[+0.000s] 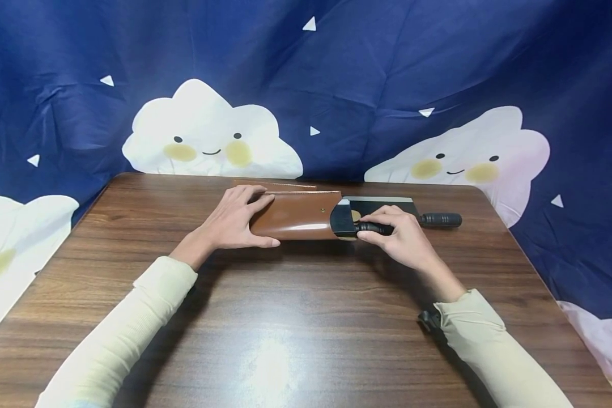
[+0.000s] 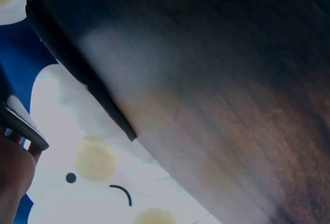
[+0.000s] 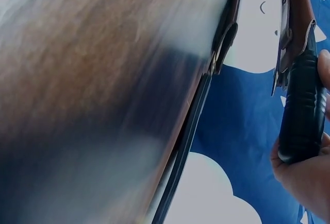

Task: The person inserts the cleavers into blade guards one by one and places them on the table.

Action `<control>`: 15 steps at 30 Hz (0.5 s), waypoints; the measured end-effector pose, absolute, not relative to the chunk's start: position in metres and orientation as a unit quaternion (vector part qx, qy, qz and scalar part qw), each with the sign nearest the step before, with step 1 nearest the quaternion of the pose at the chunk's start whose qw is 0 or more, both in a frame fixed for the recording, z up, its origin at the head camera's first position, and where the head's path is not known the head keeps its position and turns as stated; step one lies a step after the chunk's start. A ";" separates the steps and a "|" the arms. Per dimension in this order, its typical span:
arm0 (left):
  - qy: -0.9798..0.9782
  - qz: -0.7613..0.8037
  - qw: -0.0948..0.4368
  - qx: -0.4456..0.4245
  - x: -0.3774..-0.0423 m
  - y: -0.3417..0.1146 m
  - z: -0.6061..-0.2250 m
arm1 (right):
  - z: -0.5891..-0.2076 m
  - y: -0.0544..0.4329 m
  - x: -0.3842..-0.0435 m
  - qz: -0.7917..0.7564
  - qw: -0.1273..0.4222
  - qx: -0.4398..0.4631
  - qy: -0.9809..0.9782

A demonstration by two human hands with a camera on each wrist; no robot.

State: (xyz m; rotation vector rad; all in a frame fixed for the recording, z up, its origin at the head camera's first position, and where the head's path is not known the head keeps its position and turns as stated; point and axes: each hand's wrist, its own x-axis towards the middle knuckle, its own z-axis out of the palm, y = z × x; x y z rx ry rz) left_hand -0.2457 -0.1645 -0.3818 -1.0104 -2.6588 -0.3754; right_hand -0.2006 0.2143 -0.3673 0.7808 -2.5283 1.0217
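Here, clamps fingers of the left hand on a sheath, those of the right hand on the handle protruding from it, above the counter, near a cleaver.

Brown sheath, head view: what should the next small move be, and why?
Probably ease the black knife handle straight along the brown sheath: the right hand pinches the handle close to the sheath's mouth, and the left hand grips the opposite end. Whether inward or outward, these pictures don't settle.
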 end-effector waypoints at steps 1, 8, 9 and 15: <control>-0.918 -0.130 0.136 -0.349 -0.246 -0.164 -0.382 | -0.367 0.214 -0.201 0.356 0.153 0.273 -0.881; -0.910 -0.129 0.142 -0.368 -0.244 -0.151 -0.378 | -0.370 0.205 -0.203 0.365 0.152 0.280 -0.875; -0.909 -0.130 0.142 -0.369 -0.244 -0.150 -0.377 | -0.370 0.204 -0.203 0.367 0.152 0.280 -0.874; -0.913 -0.128 0.143 -0.360 -0.243 -0.146 -0.376 | -0.371 0.199 -0.203 0.370 0.158 0.283 -0.871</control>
